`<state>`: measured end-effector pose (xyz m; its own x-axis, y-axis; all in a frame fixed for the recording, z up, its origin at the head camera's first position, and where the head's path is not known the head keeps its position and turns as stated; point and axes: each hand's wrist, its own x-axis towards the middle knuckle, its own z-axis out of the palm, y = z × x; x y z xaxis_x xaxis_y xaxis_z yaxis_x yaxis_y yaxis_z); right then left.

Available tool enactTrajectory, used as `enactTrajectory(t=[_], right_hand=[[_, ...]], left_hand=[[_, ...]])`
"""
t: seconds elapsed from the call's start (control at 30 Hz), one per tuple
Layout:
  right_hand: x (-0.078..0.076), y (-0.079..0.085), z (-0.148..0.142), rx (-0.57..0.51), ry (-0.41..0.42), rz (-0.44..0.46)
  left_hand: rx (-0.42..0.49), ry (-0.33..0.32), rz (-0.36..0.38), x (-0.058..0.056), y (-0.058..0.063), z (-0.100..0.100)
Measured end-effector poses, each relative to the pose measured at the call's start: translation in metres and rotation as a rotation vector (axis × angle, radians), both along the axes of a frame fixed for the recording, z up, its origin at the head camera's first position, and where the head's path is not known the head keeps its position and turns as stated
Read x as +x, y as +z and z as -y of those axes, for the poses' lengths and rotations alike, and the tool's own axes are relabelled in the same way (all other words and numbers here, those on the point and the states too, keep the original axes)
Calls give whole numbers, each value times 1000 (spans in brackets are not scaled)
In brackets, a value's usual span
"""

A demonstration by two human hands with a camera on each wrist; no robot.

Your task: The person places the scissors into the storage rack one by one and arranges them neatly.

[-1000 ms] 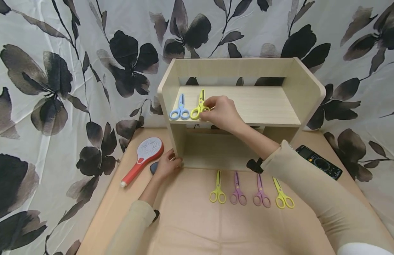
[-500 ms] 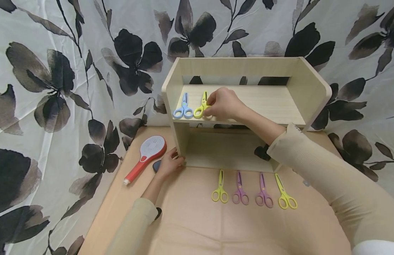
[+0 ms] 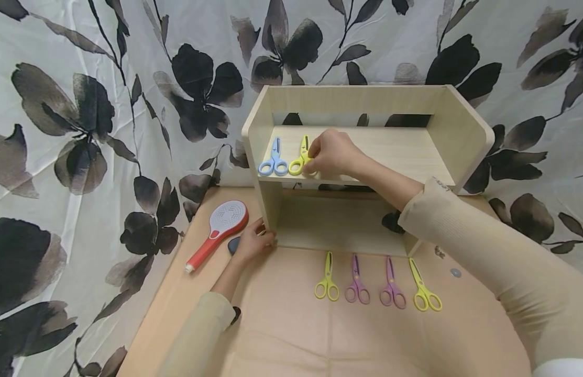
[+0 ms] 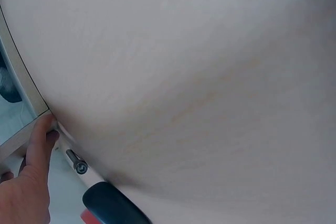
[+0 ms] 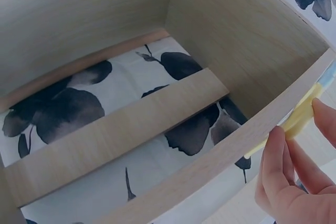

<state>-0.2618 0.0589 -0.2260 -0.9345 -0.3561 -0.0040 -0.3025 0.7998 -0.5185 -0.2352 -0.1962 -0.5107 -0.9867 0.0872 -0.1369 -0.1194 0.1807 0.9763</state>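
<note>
My right hand (image 3: pixel 333 154) pinches yellow scissors (image 3: pixel 300 162) by the handle side on the upper board of a pale wooden shelf (image 3: pixel 376 149). In the right wrist view the scissors (image 5: pixel 300 119) lie between thumb and fingertips, right at the board's front edge. Blue scissors (image 3: pixel 274 159) lie just left of them, blades pointing to the back. My left hand (image 3: pixel 254 242) grips the shelf's lower left front corner. In the left wrist view its index finger (image 4: pixel 39 142) stretches along the panel edge.
On the table before the shelf lie yellow scissors (image 3: pixel 327 283), purple scissors (image 3: pixel 356 285), more purple scissors (image 3: pixel 391 288) and yellow scissors (image 3: pixel 424 290). A red and white shower head (image 3: pixel 220 230) and a dark object (image 3: pixel 233 244) lie left. A grey disc (image 3: pixel 455 273) lies right.
The view has shifted slightly, and my right forearm has swung outward, covering the black multimeter at the right. Both hands keep their places at the yellow scissors and the shelf corner.
</note>
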Motion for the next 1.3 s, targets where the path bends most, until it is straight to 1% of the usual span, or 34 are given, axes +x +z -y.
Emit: enactTrajectory(t=[0.17, 0.43, 0.67, 0.97, 1.1, 1.2, 1.3], right_hand=[[1, 2, 1, 28, 11, -29], [6, 5, 3, 44, 19, -33], [8, 2, 5, 63, 29, -65], [9, -3, 3, 43, 27, -79], [12, -4, -2, 54, 30, -117], [20, -6, -12, 4, 28, -164], [37, -14, -22, -115, 19, -187]], left_hand=[[-9, 5, -6, 0, -1, -1], [10, -6, -4, 0, -2, 1], [-2, -3, -16, 1, -1, 1], [3, 8, -7, 2, -3, 0], [4, 12, -11, 2, -3, -1], [-5, 11, -18, 1, -2, -2], [-40, 11, -35, 1, 2, -2]])
